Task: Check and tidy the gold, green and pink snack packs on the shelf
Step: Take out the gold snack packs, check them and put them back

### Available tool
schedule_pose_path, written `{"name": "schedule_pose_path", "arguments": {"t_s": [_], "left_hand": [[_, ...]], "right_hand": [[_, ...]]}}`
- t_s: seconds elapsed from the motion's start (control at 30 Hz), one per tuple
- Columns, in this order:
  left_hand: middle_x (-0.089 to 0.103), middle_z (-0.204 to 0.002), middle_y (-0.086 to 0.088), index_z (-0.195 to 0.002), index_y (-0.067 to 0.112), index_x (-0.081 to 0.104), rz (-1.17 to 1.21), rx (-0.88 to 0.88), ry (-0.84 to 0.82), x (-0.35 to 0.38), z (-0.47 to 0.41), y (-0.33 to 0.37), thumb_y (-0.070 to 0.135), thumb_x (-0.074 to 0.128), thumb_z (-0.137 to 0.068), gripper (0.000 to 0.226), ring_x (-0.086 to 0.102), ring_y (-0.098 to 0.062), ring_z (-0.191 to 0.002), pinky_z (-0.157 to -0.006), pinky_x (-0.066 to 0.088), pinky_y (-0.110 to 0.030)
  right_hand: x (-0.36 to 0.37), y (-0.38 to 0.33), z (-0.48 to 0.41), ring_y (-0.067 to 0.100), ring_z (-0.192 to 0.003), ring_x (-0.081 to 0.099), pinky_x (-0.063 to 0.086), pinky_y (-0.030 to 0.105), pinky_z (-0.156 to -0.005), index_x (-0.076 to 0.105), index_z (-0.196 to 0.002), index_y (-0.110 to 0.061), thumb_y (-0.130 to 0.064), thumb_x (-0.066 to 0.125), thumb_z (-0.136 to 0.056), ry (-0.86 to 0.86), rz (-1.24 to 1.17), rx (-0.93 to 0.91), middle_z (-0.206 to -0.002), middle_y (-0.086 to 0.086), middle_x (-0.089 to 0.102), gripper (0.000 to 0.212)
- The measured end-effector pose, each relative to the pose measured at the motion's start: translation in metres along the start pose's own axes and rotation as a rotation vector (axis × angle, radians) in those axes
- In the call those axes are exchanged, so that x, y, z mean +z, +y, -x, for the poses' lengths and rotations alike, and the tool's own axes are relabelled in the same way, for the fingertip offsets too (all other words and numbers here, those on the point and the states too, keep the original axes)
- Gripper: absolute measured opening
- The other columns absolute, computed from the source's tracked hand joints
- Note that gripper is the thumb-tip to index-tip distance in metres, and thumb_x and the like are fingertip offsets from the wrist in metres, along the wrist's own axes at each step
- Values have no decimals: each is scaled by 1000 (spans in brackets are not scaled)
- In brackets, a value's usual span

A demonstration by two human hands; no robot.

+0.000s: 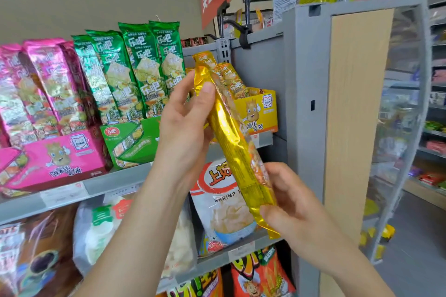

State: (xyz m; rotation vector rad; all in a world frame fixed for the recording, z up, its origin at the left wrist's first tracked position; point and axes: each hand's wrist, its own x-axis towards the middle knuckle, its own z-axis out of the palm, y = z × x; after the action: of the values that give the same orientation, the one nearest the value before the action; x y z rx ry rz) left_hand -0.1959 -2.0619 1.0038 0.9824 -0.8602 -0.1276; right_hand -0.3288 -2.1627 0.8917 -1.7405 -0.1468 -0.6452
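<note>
I hold one long gold snack pack (pixel 229 135) tilted in front of the shelf, its back seam towards me. My left hand (pixel 185 123) grips its upper part, thumb on the foil. My right hand (pixel 287 202) grips its lower end. Behind it, more gold packs (pixel 233 77) stand in a yellow display box (pixel 261 113). Green packs (pixel 135 67) stand upright in a green box (pixel 130 142) to the left. Pink packs (pixel 43 89) lean in a pink box (pixel 60 159) at the far left.
The boxes sit on a grey shelf (pixel 115 181) with price tags on its edge. Below hang a white shrimp chip bag (pixel 222 202) and other snack bags. A grey and wood end panel (pixel 350 113) closes the shelf on the right; an aisle lies beyond it.
</note>
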Motion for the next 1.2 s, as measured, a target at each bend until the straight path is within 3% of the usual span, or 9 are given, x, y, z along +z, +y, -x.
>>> {"name": "schedule_pose_path", "arguments": {"t_s": [0.07, 0.23, 0.4, 0.5, 0.6, 0.83, 1.03, 1.13, 1.2], "left_hand": [[65, -94, 2, -133, 26, 52, 7, 49, -119, 3, 0, -1, 18, 53, -97, 38, 61, -17, -83, -80, 50, -46], [57, -110, -5, -134, 22, 54, 69, -29, -206, 8, -5, 4, 30, 51, -91, 43, 54, -19, -95, -77, 52, -36], [63, -104, -22, -123, 13, 57, -334, 40, -195, 12, -8, 10, 30, 63, -88, 39, 63, -11, -81, -64, 55, -24], [59, -98, -31, -115, 6, 55, -427, 101, -169, 15, -16, 16, 19, 60, -95, 24, 58, -17, -67, -48, 48, -25], [61, -97, -31, -111, 12, 52, -448, 192, -141, 20, -22, 22, 17, 55, -99, 14, 62, -20, -65, -45, 52, -29], [62, -72, 9, -119, 29, 47, -430, 332, -73, 24, -48, 30, 18, 50, -102, 21, 58, -10, -61, -52, 51, -30], [71, -91, -11, -137, 18, 42, -421, 303, -36, 33, -73, 53, 21, 63, -95, 48, 65, -18, -77, -70, 59, -48], [75, -95, -6, -133, 16, 49, -477, 210, -167, 35, -79, 60, 22, 70, -89, 49, 70, -14, -76, -63, 59, -32], [75, -93, -7, -128, 17, 52, -528, 228, -113, 38, -83, 60, 23, 72, -88, 45, 69, -15, -73, -62, 59, -31]], "right_hand": [[2, 0, -1, 20, -95, 65, 57, 41, -81, 52, -114, -45, -34, 56, -74, 46, 35, -16, -106, -5, 68, 42], [14, -5, -2, -6, -81, 66, 46, 4, -62, 46, -124, -45, -53, 56, -91, 244, 179, -91, -95, -27, 67, 35], [14, -4, -6, 0, -69, 62, 40, 8, -51, 41, -130, -38, -62, 47, -90, 464, 531, -115, -85, -17, 65, 47], [18, -5, -11, -12, -81, 58, 41, 3, -59, 30, -132, -46, -55, 52, -87, 556, 614, -165, -102, -20, 63, 51], [20, -4, -16, -21, -97, 50, 36, -6, -67, 31, -138, -35, -40, 61, -90, 593, 578, -264, -118, -8, 48, 56], [8, -4, -29, -8, -116, 50, 38, -2, -87, 37, -144, -36, -33, 67, -84, 569, 558, -409, -125, -22, 43, 67], [0, -19, -65, -12, -95, 54, 46, 2, -76, 49, -130, -31, -33, 76, -80, 701, 631, -525, -106, -8, 55, 57], [-2, -34, -86, 7, -86, 62, 59, 32, -65, 47, -129, -31, -33, 73, -84, 692, 625, -533, -107, -3, 57, 52], [-2, -40, -98, 12, -88, 63, 57, 29, -70, 45, -131, -28, -34, 67, -88, 680, 699, -535, -110, -3, 58, 48]]}}
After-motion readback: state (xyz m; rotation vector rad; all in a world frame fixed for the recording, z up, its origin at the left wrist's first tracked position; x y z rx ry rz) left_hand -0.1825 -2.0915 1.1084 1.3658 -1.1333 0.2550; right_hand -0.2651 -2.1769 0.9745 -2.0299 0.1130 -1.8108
